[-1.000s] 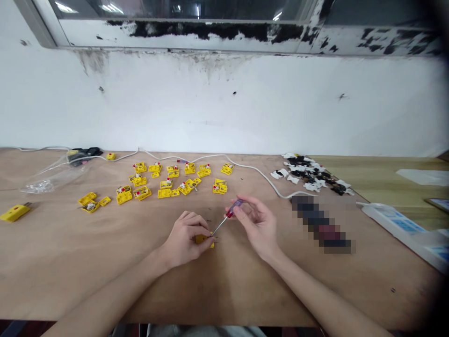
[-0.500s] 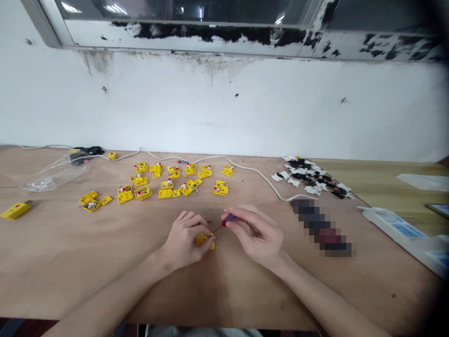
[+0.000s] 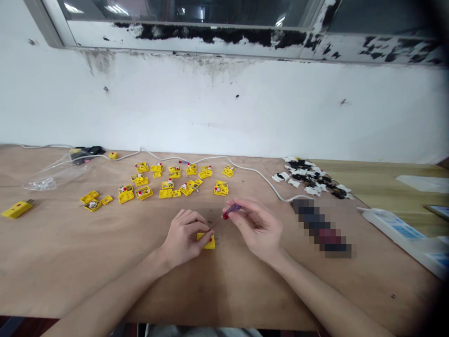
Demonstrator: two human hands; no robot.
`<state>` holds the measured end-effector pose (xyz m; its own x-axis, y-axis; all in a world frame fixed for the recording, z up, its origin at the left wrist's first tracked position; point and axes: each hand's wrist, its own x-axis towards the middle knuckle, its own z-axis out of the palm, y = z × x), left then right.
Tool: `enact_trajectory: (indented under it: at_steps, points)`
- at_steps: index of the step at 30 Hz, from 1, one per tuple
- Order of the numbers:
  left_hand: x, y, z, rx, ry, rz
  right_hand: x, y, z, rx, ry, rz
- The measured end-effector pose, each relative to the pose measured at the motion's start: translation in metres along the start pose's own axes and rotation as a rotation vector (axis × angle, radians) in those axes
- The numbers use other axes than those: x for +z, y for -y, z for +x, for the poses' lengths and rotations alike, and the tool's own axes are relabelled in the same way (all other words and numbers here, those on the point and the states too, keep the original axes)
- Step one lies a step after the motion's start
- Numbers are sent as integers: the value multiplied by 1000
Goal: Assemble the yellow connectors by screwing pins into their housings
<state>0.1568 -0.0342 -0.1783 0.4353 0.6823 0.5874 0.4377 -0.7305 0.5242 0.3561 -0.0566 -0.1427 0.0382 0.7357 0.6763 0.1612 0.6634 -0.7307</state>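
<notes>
In my right hand (image 3: 257,229) is a small screwdriver (image 3: 231,210) with a purple and red handle, gripped between thumb and fingers. Its thin shaft slants down to the left. My left hand (image 3: 185,236) is closed, thumb and index finger pinched together at the shaft's tip; anything small between them is too tiny to make out. Just under these fingertips a yellow plug case (image 3: 206,241) lies on the table, a red button on its top and metal pins pointing right. The left fingers partly cover the case.
Several opened yellow plug cases (image 3: 165,193) with inner parts lie in rows beyond my hands. A closed yellow plug (image 3: 16,209) and a plastic bag (image 3: 52,175) are at left. Black and white pieces (image 3: 308,175) are heaped back right, near a power strip (image 3: 396,227) and white cable (image 3: 259,172).
The screwdriver handle has risen slightly, so its shaft slopes more steeply. My left fingertips have shifted up off part of the yellow case, uncovering its red button.
</notes>
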Motion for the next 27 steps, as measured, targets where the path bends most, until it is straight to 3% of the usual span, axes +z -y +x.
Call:
enact_trajectory:
  at_steps: [12, 20, 27]
  points:
    - [4, 3, 0, -111, -146, -152, 6, 6, 9, -21, -66, -35]
    - [4, 4, -2, -57, -108, -135, 8, 3, 10, -7, -49, -13]
    - [6, 10, -1, -91, -2, -103, 6, -7, 7, 15, -61, 15]
